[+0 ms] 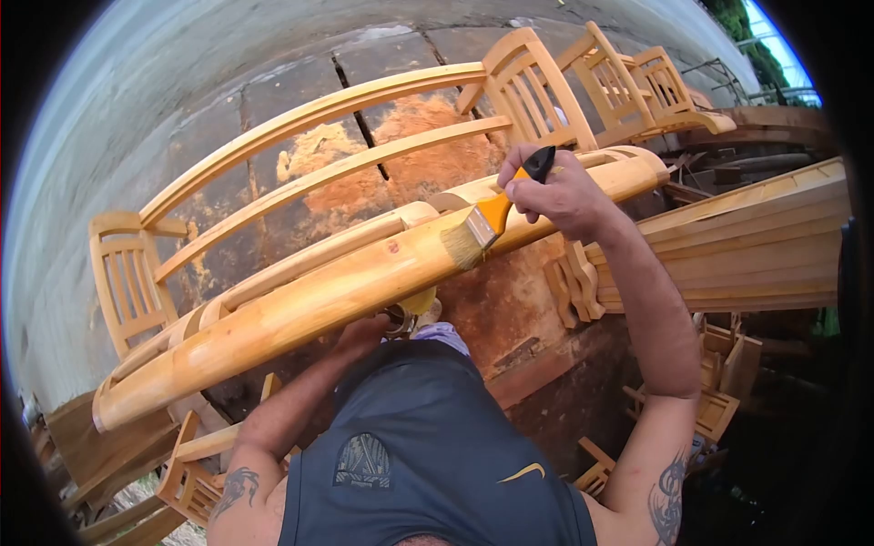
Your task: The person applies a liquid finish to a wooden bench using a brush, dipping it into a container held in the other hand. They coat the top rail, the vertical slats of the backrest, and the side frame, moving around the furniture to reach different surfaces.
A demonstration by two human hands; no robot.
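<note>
My right hand (555, 194) is closed around a paintbrush (492, 215) with a yellow and black handle. Its pale bristles touch the top of a long, rounded wooden rail (350, 273), which looks glossy along much of its length. The rail belongs to a light wooden bench frame (314, 100) with slatted ends. Below the rail, my left hand (367, 333) is closed at the side of a small round container (399, 318). The rail and my body partly hide the container, and its contents are hard to make out.
Slatted wooden chairs (628, 82) stand at the upper right. A stack of long boards (728, 246) lies to the right, near my right forearm. More wooden frames (196, 464) are at the lower left. Orange-brown dust (410, 136) covers parts of the dark floor.
</note>
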